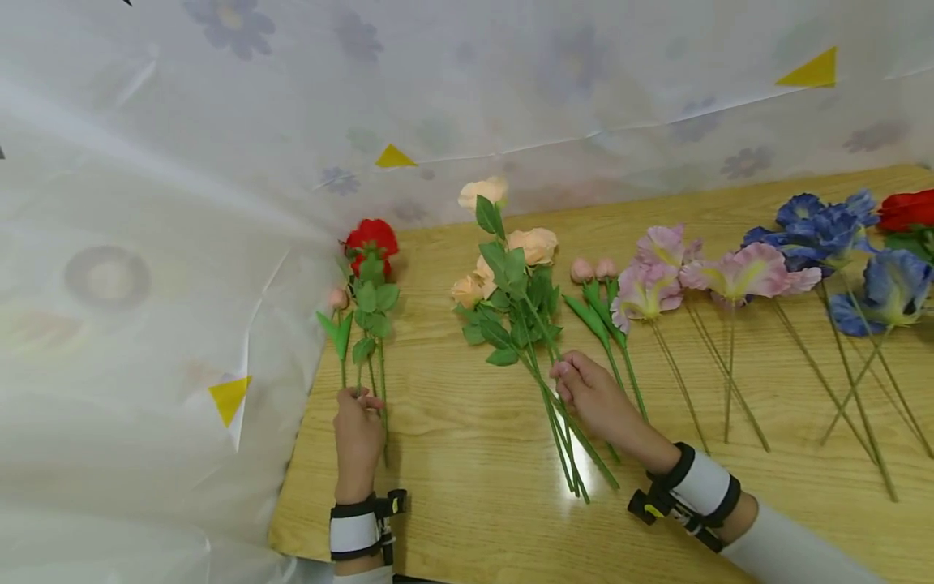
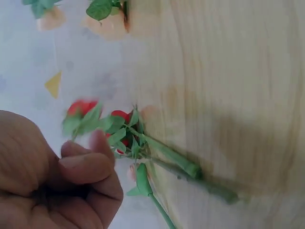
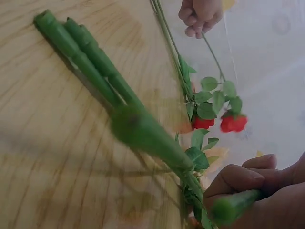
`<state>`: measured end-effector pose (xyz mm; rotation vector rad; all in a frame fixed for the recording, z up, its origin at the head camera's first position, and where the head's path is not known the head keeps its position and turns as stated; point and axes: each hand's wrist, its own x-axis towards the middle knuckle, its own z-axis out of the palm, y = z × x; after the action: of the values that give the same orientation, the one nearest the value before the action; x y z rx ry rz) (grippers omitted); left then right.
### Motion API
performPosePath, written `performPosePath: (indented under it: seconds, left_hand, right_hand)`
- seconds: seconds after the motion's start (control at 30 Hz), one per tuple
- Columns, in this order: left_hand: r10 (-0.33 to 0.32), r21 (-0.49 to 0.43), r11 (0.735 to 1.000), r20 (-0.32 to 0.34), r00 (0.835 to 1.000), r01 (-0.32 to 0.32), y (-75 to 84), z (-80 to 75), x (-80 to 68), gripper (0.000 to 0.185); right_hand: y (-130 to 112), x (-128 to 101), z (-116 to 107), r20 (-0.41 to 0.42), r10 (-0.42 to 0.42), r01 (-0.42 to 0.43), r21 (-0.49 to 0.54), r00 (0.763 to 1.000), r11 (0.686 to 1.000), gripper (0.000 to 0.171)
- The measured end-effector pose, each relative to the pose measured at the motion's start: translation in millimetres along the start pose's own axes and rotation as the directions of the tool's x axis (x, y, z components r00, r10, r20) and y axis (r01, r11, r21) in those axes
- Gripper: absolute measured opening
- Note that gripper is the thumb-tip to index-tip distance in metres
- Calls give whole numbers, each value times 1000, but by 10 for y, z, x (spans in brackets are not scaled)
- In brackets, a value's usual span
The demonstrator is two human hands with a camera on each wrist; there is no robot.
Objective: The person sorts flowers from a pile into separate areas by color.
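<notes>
My left hand (image 1: pixel 359 399) pinches the thin stem of a red rose (image 1: pixel 372 240) lying at the table's left edge. A small pink bud (image 1: pixel 338 298) lies beside it. In the left wrist view the curled fingers (image 2: pixel 86 167) fill the lower left, with the red rose (image 2: pixel 81 108) blurred beyond them. My right hand (image 1: pixel 573 376) grips the stems of a bunch of peach roses (image 1: pixel 536 243) in the middle of the table. The right wrist view shows its fingers (image 3: pixel 238 179) wrapped round a green stem (image 3: pixel 233 206), and the left hand (image 3: pixel 200 14) far off at the top.
On the wooden table (image 1: pixel 467 487) to the right lie two pink buds (image 1: pixel 593 270), several lilac-pink flowers (image 1: pixel 730 272), several blue flowers (image 1: pixel 824 227) and a red flower (image 1: pixel 905 209). A white flower-printed sheet (image 1: pixel 182 203) hangs behind the table and along its left side.
</notes>
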<state>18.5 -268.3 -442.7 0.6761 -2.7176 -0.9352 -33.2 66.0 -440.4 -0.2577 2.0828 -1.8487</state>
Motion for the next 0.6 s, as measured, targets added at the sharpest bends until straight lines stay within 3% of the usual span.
performPosePath:
  seconds: [0.1,0.27,0.5,0.6]
  left_hand:
    - [0,-48,999,-38,999,-2,38,0,-27,25]
    - [70,-133,987,-113,991,-85,120,0,-61,21]
    - [136,-271,947,-143,980,-171,291,5,-113,26]
    - [192,-360,903,-147,970,-234,363,13,-134,24]
  right_hand:
    - [39,-1,-1,22,17,-16,-47,1000,999,24]
    - [123,-2,-14,66,55,-49,-85,996,995,24]
    - [181,3,-18,95,77,-54,-219,992,974,23]
    - [197,-2,-13,74,52,-27,-303,996,953,22]
